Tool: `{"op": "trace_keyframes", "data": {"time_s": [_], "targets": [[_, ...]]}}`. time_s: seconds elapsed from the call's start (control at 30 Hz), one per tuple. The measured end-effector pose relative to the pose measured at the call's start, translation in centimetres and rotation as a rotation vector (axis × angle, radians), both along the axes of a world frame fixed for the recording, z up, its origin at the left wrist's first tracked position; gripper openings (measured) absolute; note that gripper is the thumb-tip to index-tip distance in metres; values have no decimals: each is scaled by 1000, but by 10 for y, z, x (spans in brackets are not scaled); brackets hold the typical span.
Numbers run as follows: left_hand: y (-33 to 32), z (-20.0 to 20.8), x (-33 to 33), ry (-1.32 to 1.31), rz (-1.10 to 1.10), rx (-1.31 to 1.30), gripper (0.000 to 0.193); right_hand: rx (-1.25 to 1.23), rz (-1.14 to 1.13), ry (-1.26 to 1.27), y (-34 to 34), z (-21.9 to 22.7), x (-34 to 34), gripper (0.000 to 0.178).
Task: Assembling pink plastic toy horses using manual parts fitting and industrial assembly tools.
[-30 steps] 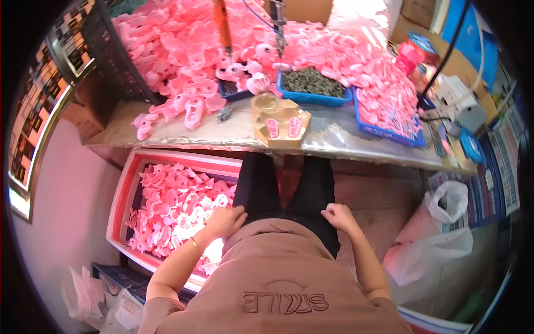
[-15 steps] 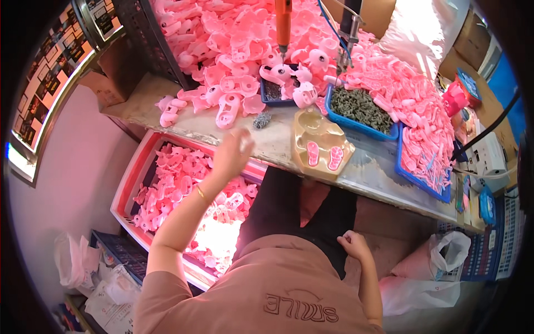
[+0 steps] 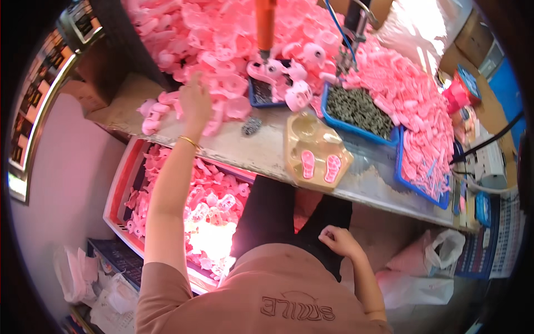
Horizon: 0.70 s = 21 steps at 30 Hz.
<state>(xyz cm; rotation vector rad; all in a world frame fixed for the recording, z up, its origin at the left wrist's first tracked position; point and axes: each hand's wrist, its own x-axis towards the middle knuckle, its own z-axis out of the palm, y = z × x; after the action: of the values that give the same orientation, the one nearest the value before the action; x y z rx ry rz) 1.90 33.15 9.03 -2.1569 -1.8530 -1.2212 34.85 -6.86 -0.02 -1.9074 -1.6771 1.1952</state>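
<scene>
My left hand (image 3: 196,104) is stretched over the near left edge of a big heap of pink plastic shell parts (image 3: 206,39). Its fingers touch or hover just above the parts, smeared by motion, so I cannot see a grip. My right hand (image 3: 339,241) rests at my right thigh, fingers loosely curled, with nothing visible in it. On the bench a tan mould block (image 3: 320,142) carries two pink foot-shaped pieces (image 3: 332,167). Left of it lies a small clump of grey metal bits (image 3: 251,127). An orange screwdriver (image 3: 265,25) hangs above a partly assembled pink toy (image 3: 275,72).
A blue tray of dark screws (image 3: 359,111) stands right of the mould, beside a blue tray of slim pink parts (image 3: 425,161). Below the bench, left of my legs, sits a crate of pink parts (image 3: 119,195). White bags (image 3: 423,278) lie on the floor at right.
My left hand has moved forward and left, from above the bench's front edge to the heap of pink parts. My right hand stays by my thigh. The view has shifted slightly.
</scene>
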Motion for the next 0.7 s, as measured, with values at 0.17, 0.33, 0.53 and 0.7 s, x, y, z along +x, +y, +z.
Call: {"op": "trace_keyframes", "data": {"time_s": [0.17,0.33,0.53,0.7], "targets": [[27,7,-12,-250,-66,516,22,-67,-11,1,7,14,-14,24],[23,9,-16,-824,-356,217,15,-2,27,33,10,45,-28,18],[-65,28,65,-807,-856,-298,26,545,-127,-48,76,123,-57,37],[-113,39,102,-661,-1209,-530,28,1187,110,-461,150,167,-63,52]]}}
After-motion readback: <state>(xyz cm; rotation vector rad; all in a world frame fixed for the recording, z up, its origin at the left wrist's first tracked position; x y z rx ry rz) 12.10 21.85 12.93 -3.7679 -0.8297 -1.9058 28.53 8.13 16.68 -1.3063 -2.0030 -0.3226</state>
